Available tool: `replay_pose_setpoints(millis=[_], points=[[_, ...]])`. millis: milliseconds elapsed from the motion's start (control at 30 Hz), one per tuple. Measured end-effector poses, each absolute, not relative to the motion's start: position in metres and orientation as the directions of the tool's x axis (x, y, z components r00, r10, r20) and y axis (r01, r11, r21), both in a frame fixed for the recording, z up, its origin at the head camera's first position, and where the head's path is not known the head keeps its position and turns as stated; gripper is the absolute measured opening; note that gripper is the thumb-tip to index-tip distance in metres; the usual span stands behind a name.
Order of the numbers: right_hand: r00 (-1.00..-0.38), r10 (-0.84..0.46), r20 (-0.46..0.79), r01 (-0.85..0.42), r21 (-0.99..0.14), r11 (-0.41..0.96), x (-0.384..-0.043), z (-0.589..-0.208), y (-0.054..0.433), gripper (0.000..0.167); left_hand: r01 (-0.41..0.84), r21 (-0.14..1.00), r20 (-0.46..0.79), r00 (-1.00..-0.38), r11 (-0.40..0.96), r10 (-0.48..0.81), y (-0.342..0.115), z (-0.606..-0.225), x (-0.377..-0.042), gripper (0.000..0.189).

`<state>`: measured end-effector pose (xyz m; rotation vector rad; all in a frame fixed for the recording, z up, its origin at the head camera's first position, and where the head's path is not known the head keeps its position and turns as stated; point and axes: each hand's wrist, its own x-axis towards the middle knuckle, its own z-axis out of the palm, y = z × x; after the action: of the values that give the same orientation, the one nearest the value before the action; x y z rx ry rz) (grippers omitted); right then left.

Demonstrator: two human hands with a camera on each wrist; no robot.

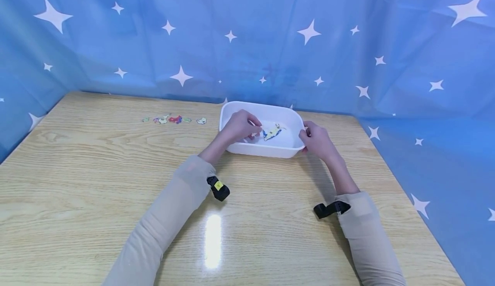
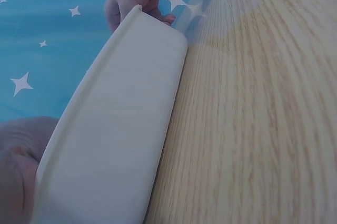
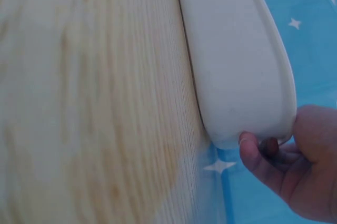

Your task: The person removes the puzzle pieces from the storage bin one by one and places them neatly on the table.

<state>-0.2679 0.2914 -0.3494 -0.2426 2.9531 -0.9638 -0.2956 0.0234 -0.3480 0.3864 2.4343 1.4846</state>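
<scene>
A white plastic tub (image 1: 267,150) stands on the table, and my right hand (image 1: 319,140) grips its right end, thumb and fingers around the rim. In the right wrist view the same hand (image 3: 310,166) holds the tub's end wall (image 3: 242,66). My left hand (image 1: 240,126) reaches over the near left rim into the tub with bent fingers. Something small and pale shows at its fingertips, too small to tell whether it is pinched. Beside them, inside the tub, lies a flat yellow, white and blue cutout (image 1: 272,132). The tub's wall (image 2: 116,113) hides the left fingertips in the left wrist view.
Several small flat colourful cutouts, among them a red and blue one (image 1: 175,119) and a pale one (image 1: 201,121), lie in a row left of the tub. A blue star-printed cloth (image 1: 247,41) hangs behind the wooden table (image 1: 96,182).
</scene>
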Motion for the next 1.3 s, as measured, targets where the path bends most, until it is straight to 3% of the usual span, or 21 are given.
replay_pose_setpoints(millis=[500,1300], points=[[-0.988,-0.154,0.028,-0.141,-0.588,0.796,-0.268,-0.350,0.291,0.047,0.109,0.919,-0.034,-0.936,0.380,0.350,0.022,-0.348,-0.295,0.014],[-0.989,-0.147,0.019,-0.131,-0.578,0.806,-0.268,-0.350,0.291,0.048,0.304,0.901,0.248,-0.946,0.309,0.208,0.013,-0.339,-0.285,0.014]])
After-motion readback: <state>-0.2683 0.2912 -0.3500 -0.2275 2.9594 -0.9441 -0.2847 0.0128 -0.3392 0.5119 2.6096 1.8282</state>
